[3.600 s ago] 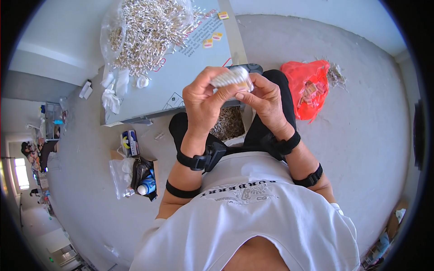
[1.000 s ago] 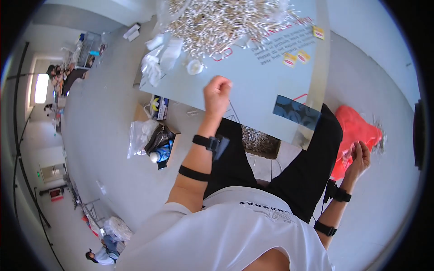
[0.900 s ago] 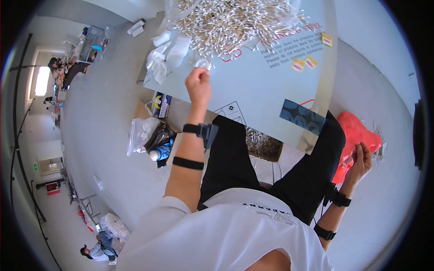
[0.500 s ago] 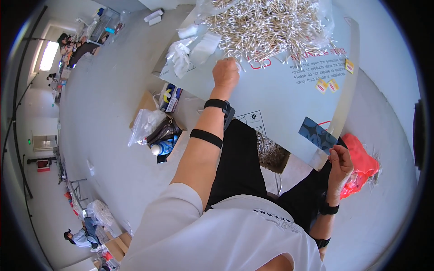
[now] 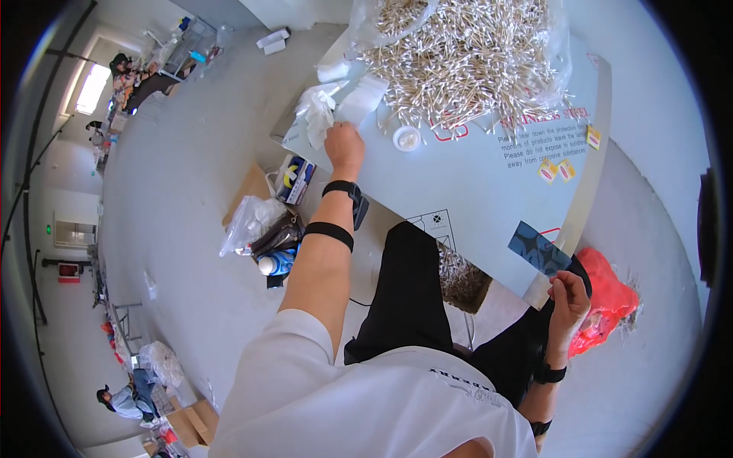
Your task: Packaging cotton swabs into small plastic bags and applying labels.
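My left hand (image 5: 345, 149) is closed beside crumpled white plastic or tissue (image 5: 319, 114) at the table's left edge. Its fingertips face away, so what they hold, if anything, is hidden. To its right stands a small round white tub (image 5: 406, 138) with pale contents. A big heap of cotton swabs (image 5: 466, 65), partly in clear plastic, covers the far part of the table. My right hand (image 5: 569, 301) has its fingers curled in a pinch at the near right corner; nothing between them can be made out. Just beyond it lies a dark blue, see-through sheet (image 5: 538, 248).
Small yellow-and-white labels (image 5: 565, 169) lie on the film-covered tabletop (image 5: 458, 187). Below the table is a box of swabs (image 5: 463, 282). A red bag (image 5: 603, 305) sits at the right; an open carton (image 5: 244, 191) with a blue bottle (image 5: 276, 263) stands left. People work far left.
My left hand has moved left from the round tub to the crumpled white material, uncovering the tub. My right hand keeps nearly the same place and pose. The whole view has shifted slightly.
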Demonstrator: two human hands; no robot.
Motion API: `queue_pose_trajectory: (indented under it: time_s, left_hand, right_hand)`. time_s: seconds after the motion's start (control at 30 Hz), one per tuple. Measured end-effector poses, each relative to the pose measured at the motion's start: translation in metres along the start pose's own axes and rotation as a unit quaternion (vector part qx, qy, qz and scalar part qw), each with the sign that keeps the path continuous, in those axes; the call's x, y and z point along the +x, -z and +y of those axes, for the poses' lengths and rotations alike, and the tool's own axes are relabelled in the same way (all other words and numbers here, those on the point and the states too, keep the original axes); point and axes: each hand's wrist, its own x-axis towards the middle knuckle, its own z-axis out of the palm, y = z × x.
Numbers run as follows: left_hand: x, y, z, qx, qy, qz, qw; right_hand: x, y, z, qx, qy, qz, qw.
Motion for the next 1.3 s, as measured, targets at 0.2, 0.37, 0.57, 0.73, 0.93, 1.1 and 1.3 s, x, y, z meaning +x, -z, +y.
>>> queue_pose_trajectory:
  time_s: [0.2, 0.37, 0.57, 0.73, 0.93, 1.1, 1.3]
  left_hand:
    - [0.002, 0.002, -0.007, -0.177, 0.042, 0.081, 0.980]
    - [-0.008, 0.042, 0.035, -0.438, 0.073, 0.107, 0.889]
    - [-0.088, 0.118, 0.121, -0.551, -0.086, -0.295, 0.776]
    - [-0.134, 0.166, 0.170, -0.511, -0.332, -0.456, 0.648]
    - [-0.171, 0.174, 0.182, -0.631, 0.004, -0.502, 0.591]
    - [-0.199, 0.186, 0.195, -0.713, 0.235, -0.477, 0.458]
    - [-0.204, 0.184, 0.195, -0.697, 0.181, -0.508, 0.472]
  right_hand:
    - [0.000, -0.003, 0.000, 0.022, 0.010, -0.011, 1.000]
    - [-0.001, -0.027, -0.014, 0.059, -0.024, -0.042, 0.997]
    - [0.001, -0.074, -0.026, -0.029, 0.086, -0.115, 0.989]
    - [-0.010, -0.076, -0.035, 0.205, 0.021, -0.159, 0.965]
    - [-0.028, -0.061, -0.012, 0.218, 0.003, -0.055, 0.974]
    - [-0.041, -0.065, -0.009, 0.158, 0.101, 0.064, 0.980]
    - [-0.050, -0.064, -0.013, 0.123, 0.151, 0.059, 0.979]
